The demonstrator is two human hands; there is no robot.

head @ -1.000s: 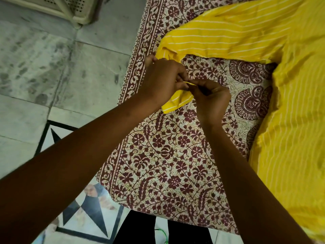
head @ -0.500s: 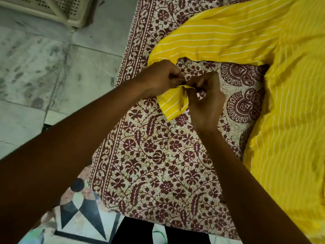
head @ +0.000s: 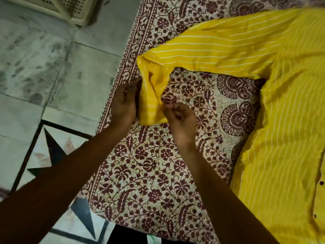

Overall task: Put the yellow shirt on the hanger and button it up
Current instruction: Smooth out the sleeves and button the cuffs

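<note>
Left hand (head: 123,104), right hand (head: 179,118): fingers curled, pinching cuff (head: 149,106) of yellow white-striped cloth shirt (head: 284,138); weak pinch, cuff may slip free.

No text, label, brand, number or sign can be read anywhere in the view.

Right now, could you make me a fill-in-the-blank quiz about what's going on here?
The yellow shirt has thin ___ stripes.
The left hand and right hand are at the end of its ___.
The shirt lies on a bedsheet printed with maroon ___.
Missing: white; sleeve; flowers.
</note>
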